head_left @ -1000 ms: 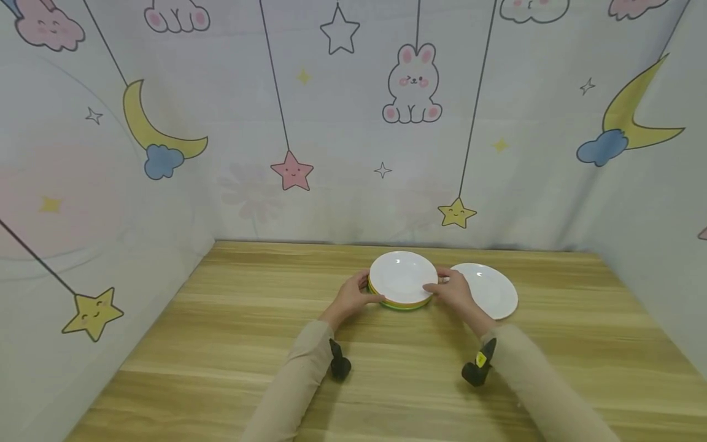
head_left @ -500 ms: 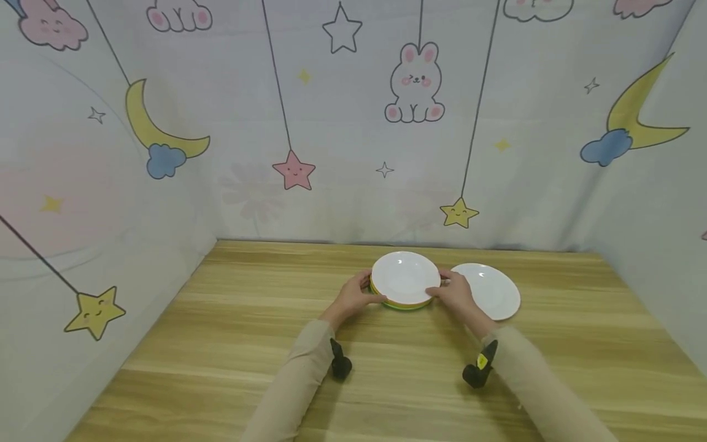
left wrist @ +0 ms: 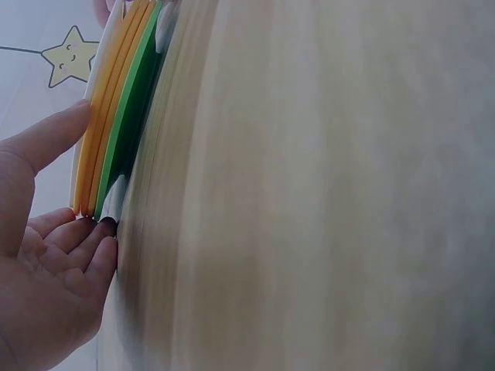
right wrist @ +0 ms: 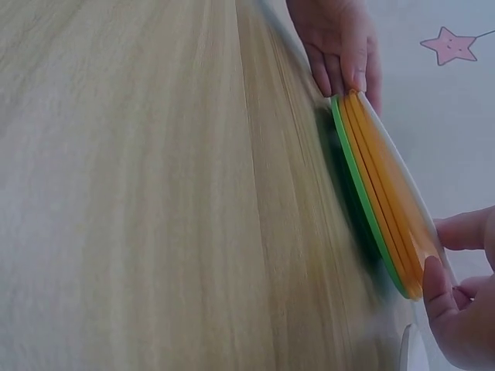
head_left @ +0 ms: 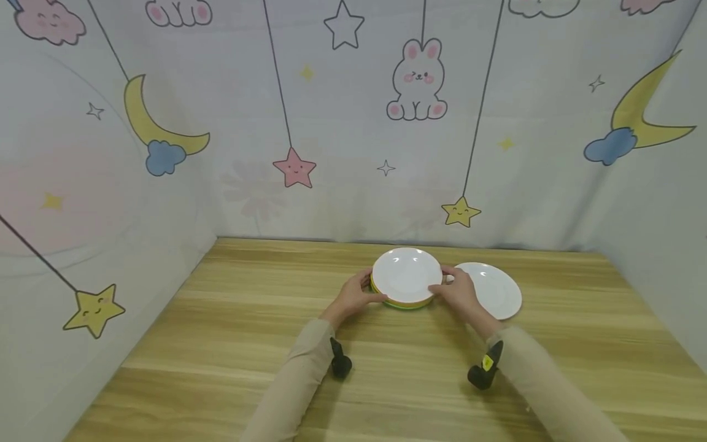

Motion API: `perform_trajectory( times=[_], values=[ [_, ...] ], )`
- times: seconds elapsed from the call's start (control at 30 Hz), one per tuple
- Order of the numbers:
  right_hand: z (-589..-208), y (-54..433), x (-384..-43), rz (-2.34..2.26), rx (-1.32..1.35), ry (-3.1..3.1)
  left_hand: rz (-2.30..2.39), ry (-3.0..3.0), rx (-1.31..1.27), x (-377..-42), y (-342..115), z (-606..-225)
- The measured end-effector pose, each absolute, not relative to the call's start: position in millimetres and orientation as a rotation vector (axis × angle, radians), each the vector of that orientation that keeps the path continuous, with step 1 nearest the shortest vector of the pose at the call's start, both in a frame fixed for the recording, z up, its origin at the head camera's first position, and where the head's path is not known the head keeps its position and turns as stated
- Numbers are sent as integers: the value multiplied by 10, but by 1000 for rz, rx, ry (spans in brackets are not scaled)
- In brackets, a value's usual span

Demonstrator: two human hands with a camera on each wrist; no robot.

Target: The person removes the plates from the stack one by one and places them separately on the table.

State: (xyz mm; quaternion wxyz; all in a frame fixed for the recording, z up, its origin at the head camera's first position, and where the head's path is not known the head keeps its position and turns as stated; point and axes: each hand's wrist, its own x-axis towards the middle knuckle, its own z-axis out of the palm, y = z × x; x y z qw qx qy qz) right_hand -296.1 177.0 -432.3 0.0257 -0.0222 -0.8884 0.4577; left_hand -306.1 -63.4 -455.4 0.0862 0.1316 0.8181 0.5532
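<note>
At the far middle of the table is a stack of round plates: a white plate (head_left: pixel 405 275) on top, orange plates (right wrist: pixel 377 197) below it and a green plate (right wrist: pixel 360 179) lowest. My left hand (head_left: pixel 351 299) holds the stack's left edge, thumb at the rim and fingers round the side. On the opposite edge my right hand (head_left: pixel 459 294) pinches the white plate's rim, thumb on its upper face. In the right wrist view the white plate leans slightly away from the orange ones near that hand. Whether the stack's base touches the table cannot be told.
A second white plate (head_left: pixel 499 291) lies on the wooden table (head_left: pixel 232 344), just right of my right hand and partly behind it. Close behind the stack rises a cloth backdrop (head_left: pixel 342 209) with printed stars and rabbits, and more cloth flanks both sides.
Both hands keep their places at the stack. The glints on the top white plate have shifted, as if it tilts slightly. The whole head view has drifted a little.
</note>
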Motion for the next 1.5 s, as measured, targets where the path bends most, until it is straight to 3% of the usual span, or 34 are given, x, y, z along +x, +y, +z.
perform_trajectory(
  times=[0.23,0.7,1.5],
  values=[
    [-4310,1773,-2935,1624,-96,-2640,1661,2393,400,-2957,-629,-4380],
    [-4280,1772,-2897,1968,-127,-2458,1626,2457,381,-3027,-636,-4516],
    [-4100,1964,-2743,2093,-195,-2363,1611,2473,365,-3022,-620,-4510]
  ],
)
